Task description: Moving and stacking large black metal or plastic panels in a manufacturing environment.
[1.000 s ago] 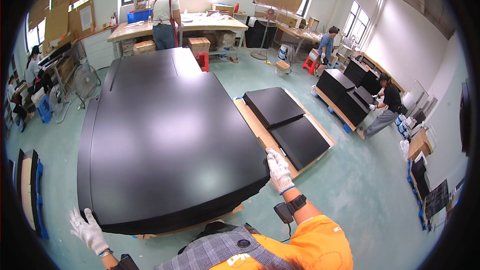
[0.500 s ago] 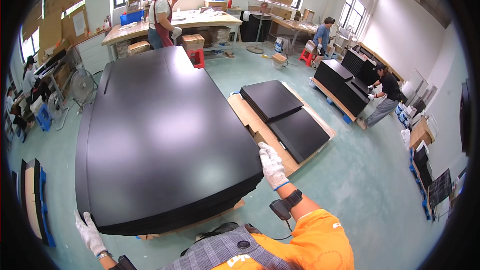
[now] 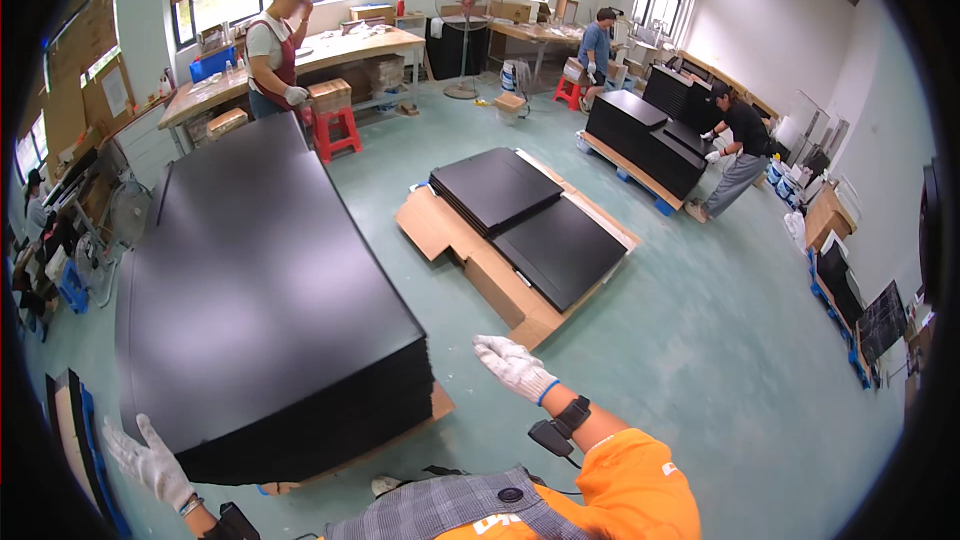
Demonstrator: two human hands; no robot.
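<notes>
Stack: a tall pile of large flat black rigid sheets (image 3: 260, 290) on a low wooden pallet (image 3: 440, 402) on the green floor (image 3: 720, 360), its near edge just ahead of the person.
Left hand: the left hand (image 3: 150, 460), in a white knit glove, has its grip spread wide, fingers fanned, holding nothing; it hangs at the near left corner of the stack, and whether it touches cannot be told.
Right hand: the right hand (image 3: 515, 365), also white-gloved, is open and flat with an empty grip, off the near right corner of the stack and clear of it.
Handling: a single sheet looks stiff, wide and thin, likely heavy for its thickness and awkward for one person; its smooth face may slip in knit gloves, and corners could chip if dropped.
Where to hold: judged best at the two near corners or along opposite long edges, hands well apart, lifting the top sheet only.
Count, stacks: one large stack near the person; two smaller black sheet piles (image 3: 530, 210) on flattened brown cardboard (image 3: 450, 230); further black stacks (image 3: 640, 135) on a far pallet.
Count, people: three others in view, one by the far wooden surface (image 3: 340, 50).
Count, stools: two red stools (image 3: 335, 130).
</notes>
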